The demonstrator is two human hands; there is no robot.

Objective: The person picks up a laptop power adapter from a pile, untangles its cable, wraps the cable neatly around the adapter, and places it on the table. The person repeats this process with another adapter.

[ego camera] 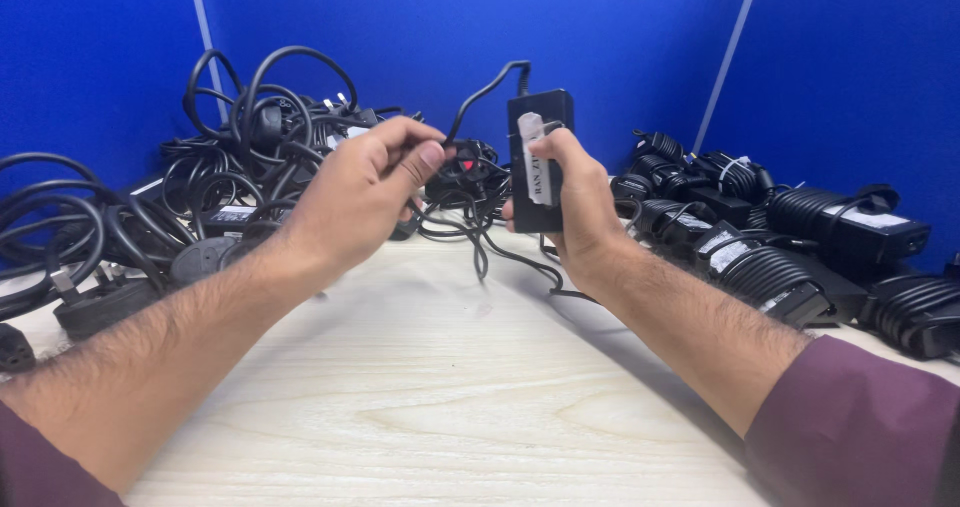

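Head cam view looking down at two bare hands over a pale wood-grain worktop (420, 407). Main thing is a black power adapter (537, 157), a flat rectangular brick held upright, with a white label strip running down its front face. A thin black cable (480, 97) comes off near its top and arcs over to the left, and more of its cord droops down onto the worktop below.

That brick sits in the right hand (575, 202), up off the worktop and roughly centre frame. Thumb lies across the front by the label, the other fingers (548, 147) wrap around the side and back, so they're curled snug on it. The left hand (365, 192) is just beside it on the left, thumb and forefinger pinched shut on the thin cable, the rest of the fingers loosely curled.

Behind the left hand there's a tangled pile of black cords and plugs (200, 187), and off to the right a bunch of neatly wound adapters (800, 247), all against blue partition walls (400, 27)
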